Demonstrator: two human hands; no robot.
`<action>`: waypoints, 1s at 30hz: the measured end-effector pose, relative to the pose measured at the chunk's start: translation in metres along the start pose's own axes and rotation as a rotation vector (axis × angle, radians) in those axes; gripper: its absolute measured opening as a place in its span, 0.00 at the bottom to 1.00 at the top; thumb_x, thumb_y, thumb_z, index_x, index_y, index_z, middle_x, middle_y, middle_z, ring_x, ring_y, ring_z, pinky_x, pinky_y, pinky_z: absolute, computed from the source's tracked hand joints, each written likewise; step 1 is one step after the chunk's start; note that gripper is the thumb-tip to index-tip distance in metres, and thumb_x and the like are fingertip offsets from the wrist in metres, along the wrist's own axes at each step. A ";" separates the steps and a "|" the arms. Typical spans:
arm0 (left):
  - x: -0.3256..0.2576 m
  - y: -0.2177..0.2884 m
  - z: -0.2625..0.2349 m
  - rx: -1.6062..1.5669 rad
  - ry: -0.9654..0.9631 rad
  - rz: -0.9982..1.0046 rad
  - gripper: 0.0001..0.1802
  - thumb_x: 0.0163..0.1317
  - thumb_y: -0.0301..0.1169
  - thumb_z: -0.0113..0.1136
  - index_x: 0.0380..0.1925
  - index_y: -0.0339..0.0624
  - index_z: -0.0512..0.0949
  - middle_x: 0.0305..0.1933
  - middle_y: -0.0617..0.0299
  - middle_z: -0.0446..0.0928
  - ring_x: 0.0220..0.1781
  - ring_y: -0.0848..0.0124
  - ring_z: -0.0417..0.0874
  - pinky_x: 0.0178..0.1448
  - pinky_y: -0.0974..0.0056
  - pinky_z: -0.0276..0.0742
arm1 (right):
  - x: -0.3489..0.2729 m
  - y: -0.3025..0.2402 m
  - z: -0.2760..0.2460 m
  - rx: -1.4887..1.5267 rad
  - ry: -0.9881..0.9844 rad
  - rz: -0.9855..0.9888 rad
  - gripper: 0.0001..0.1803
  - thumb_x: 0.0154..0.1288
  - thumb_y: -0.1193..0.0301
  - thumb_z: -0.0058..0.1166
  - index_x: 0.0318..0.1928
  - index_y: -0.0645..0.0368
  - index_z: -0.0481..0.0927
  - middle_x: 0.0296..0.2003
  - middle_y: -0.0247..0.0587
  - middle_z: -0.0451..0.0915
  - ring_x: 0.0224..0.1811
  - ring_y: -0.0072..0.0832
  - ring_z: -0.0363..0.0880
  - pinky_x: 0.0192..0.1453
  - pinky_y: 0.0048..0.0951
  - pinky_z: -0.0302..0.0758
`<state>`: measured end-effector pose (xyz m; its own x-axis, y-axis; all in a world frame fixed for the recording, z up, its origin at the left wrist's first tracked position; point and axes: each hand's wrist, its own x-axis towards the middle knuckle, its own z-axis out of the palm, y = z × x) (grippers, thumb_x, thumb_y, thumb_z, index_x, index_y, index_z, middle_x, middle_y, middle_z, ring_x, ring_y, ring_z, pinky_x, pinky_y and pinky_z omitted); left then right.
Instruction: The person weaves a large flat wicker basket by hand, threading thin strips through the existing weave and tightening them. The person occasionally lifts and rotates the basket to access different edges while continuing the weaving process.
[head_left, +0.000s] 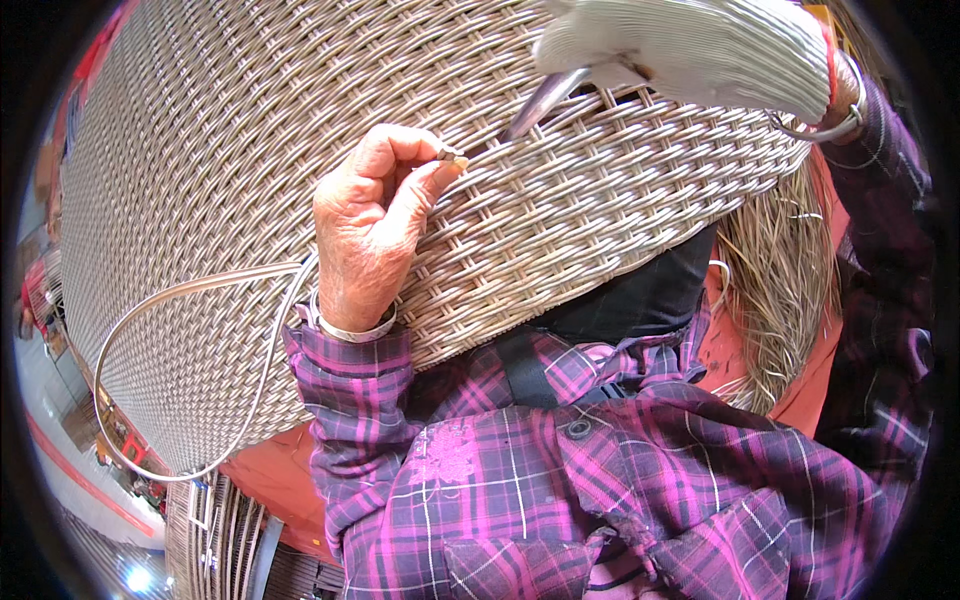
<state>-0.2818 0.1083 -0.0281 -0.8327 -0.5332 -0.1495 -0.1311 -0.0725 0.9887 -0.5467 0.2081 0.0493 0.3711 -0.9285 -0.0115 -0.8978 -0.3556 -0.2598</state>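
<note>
A large curved panel of grey-beige woven wicker [560, 190] spreads in front of me. My left hand [375, 215], bare, rests over the weave with thumb and forefinger pinched together. A tiny greyish bit shows at their tips; its kind is unclear. My right hand [690, 55], in a white ribbed glove, is closed round a flat-bladed metal tool [545, 100]. The blade's tip touches or nearly touches the weave just right of my left fingertips. The tool's handle is hidden in the glove. A long pale weaving strand [150, 300] loops out left and passes behind my left wrist.
Loose wicker strands [775, 280] hang in a thick bundle at the right, against a red surface [830, 310]. The panel's lower edge lies against my lap. More strands [205, 530] stand at the lower left, near the floor [95, 480].
</note>
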 end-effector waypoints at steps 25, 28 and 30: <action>0.011 0.029 0.010 0.490 0.095 0.240 0.05 0.60 0.19 0.66 0.28 0.36 0.79 0.24 0.70 0.73 0.27 0.83 0.68 0.30 0.75 0.65 | -0.001 -0.032 0.101 0.453 0.386 0.334 0.15 0.51 0.69 0.69 0.39 0.55 0.78 0.28 0.39 0.77 0.30 0.37 0.78 0.37 0.33 0.74; 0.019 0.046 0.011 0.237 0.142 0.293 0.04 0.62 0.19 0.64 0.30 0.36 0.79 0.25 0.70 0.74 0.27 0.84 0.70 0.32 0.76 0.65 | -0.001 -0.030 0.101 0.507 0.395 0.313 0.13 0.51 0.69 0.69 0.36 0.55 0.79 0.27 0.40 0.77 0.30 0.37 0.78 0.36 0.34 0.74; 0.025 0.055 0.016 0.055 0.077 0.413 0.04 0.61 0.19 0.66 0.30 0.36 0.79 0.25 0.70 0.75 0.27 0.83 0.70 0.31 0.76 0.65 | 0.001 -0.030 0.102 0.491 0.382 0.308 0.13 0.52 0.67 0.68 0.37 0.54 0.82 0.26 0.41 0.78 0.32 0.39 0.80 0.37 0.36 0.75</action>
<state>-0.3184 0.1043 0.0221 -0.7789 -0.5696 0.2625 0.1750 0.2045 0.9631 -0.4957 0.2288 -0.0417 -0.0742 -0.9839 0.1627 -0.7038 -0.0640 -0.7075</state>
